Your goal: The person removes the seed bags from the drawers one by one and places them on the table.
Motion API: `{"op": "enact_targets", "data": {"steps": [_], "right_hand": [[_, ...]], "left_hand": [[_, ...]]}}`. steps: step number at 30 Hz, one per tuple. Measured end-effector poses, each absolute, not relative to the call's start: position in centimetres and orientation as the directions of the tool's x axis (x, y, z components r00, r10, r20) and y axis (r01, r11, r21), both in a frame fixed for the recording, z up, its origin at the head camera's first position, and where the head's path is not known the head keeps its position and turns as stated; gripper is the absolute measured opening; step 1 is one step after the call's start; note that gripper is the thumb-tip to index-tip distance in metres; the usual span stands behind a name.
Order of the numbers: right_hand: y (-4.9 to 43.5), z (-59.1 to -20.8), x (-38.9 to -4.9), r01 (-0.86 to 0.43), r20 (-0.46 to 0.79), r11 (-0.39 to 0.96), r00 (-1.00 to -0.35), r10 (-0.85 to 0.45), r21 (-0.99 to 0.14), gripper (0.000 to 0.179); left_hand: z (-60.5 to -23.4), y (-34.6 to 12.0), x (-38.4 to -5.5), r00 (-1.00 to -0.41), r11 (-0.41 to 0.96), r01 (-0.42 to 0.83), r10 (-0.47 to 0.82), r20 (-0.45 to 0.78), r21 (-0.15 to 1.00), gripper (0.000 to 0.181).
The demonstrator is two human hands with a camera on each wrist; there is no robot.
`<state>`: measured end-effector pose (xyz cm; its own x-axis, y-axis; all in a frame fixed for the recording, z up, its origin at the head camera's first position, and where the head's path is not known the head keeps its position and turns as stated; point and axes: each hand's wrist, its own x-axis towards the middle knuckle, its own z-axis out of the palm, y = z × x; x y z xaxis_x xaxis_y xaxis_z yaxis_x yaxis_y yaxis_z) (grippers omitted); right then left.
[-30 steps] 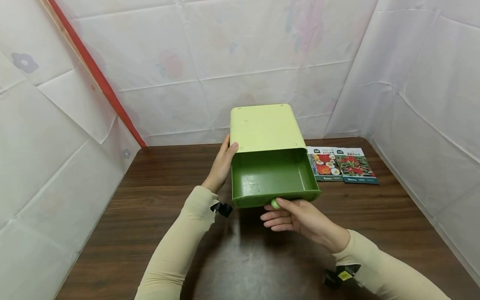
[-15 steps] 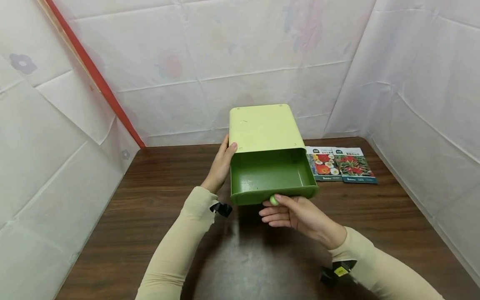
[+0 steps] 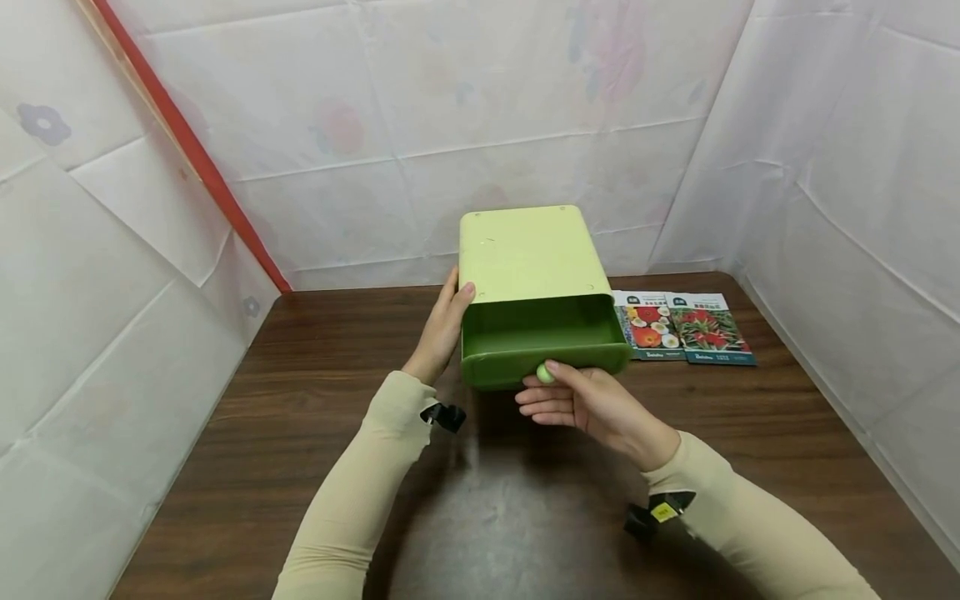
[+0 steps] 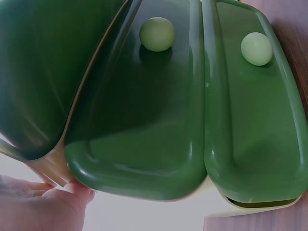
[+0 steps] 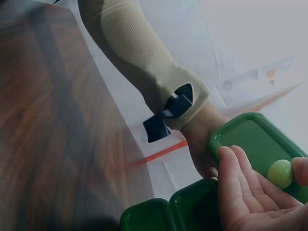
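Note:
A pale yellow-green drawer cabinet (image 3: 532, 254) stands on the table. Its top drawer (image 3: 487, 369), dark green, is pulled partway out, and no contents show in the visible part. Between thumb and index finger my right hand (image 3: 592, 404) pinches that drawer's round light-green knob (image 3: 545, 373); the other fingers extend below it. Against the cabinet's left side rests my left hand (image 3: 437, 333), fingers straight along it, thumb at the top front edge. The left wrist view also shows a middle drawer (image 4: 139, 110) and a bottom drawer (image 4: 264, 120), pushed in, each with a round knob.
Two seed packets with flower pictures, a left one (image 3: 651, 329) and a right one (image 3: 708, 329), lie right of the cabinet. The dark wooden table (image 3: 300, 400) is bounded by white sheeting (image 3: 360, 200) behind and at both sides.
The top drawer has slid inward, away from me, with my right hand moving along on its knob. Less of the drawer's inside shows. My left hand stays against the cabinet.

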<state>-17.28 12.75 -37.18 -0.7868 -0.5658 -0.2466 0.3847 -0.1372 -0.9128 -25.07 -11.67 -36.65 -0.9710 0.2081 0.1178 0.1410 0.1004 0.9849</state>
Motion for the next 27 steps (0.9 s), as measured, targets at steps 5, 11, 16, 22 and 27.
{"op": "enact_targets", "data": {"steps": [5, 11, 16, 22, 27], "right_hand": [[12.4, -36.9, -18.2, 0.375, -0.25, -0.139, -0.808, -0.534, -0.916, 0.059], [11.9, -36.7, -19.5, 0.366, -0.259, -0.127, -0.827, -0.499, -0.922, 0.069], [11.6, -36.6, -20.7, 0.361, -0.26, -0.133, -0.839, -0.477, -0.923, 0.068], [11.2, -36.6, -21.9, 0.332, -0.236, -0.134, -0.852, -0.467, -0.934, 0.064], [11.0, -36.5, -22.6, 0.315, -0.225, -0.138, -0.867, -0.445, -0.939, 0.062]], "left_hand": [[-37.1, -11.7, -25.2, -0.974, 0.096, 0.143, 0.189, 0.123, 0.985, 0.073], [-36.9, -11.6, -25.3, -0.979, 0.094, 0.126, 0.173, 0.109, 0.987, 0.076], [-36.5, -11.6, -25.3, -0.981, 0.072, 0.113, 0.165, 0.1, 0.991, 0.075], [-36.3, -11.5, -25.3, -0.984, 0.045, 0.092, 0.16, 0.084, 0.995, 0.076], [-36.4, -11.4, -25.3, -0.98, -0.025, 0.091, 0.174, 0.094, 0.996, 0.075]]}}
